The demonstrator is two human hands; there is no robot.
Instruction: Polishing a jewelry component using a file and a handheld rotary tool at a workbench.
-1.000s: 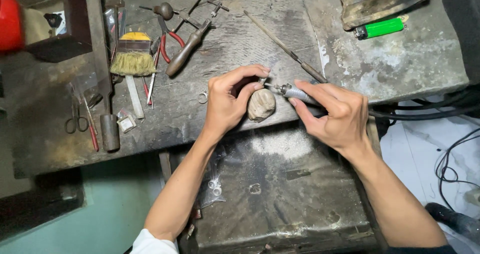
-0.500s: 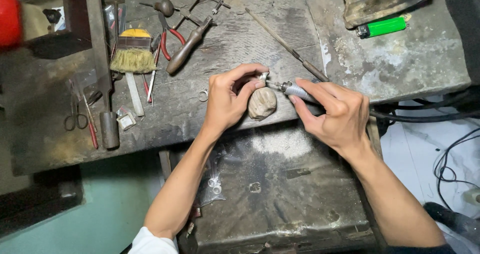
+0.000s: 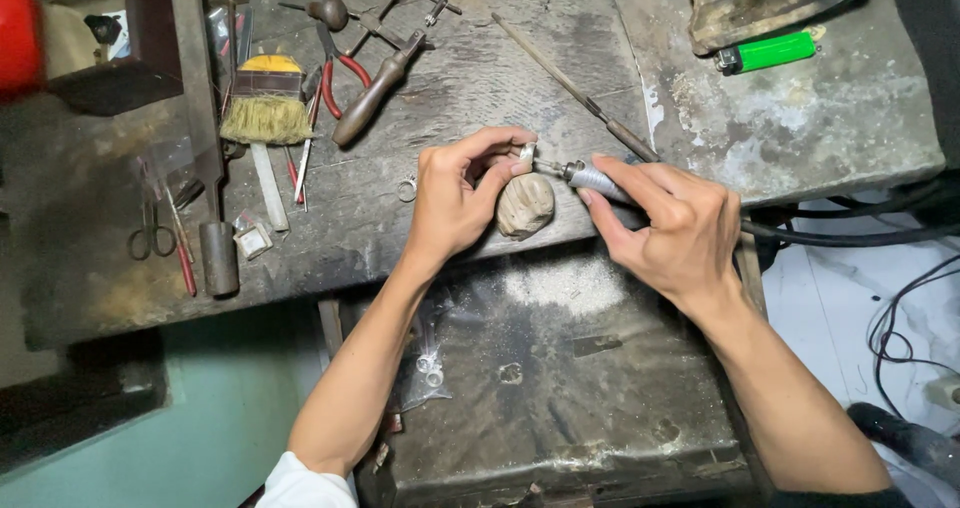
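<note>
Pinching a small ring [image 3: 526,152] at its fingertips, left hand [image 3: 455,203] is clamped on it above the worn wooden peg [image 3: 526,206] at the worktop [image 3: 450,78] edge. Right hand [image 3: 672,226] is closed around a rotary tool [image 3: 590,178], tip touching the ring. Brush [image 3: 266,118], pliers [image 3: 335,73], scissors [image 3: 152,230] lie left; green lighter [image 3: 770,52] far right.

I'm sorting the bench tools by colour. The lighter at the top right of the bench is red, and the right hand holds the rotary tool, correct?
Not quite: the lighter is green, as the head view shows. The rest stands: it lies at the bench's top right, and the right hand holds the rotary tool.
</note>
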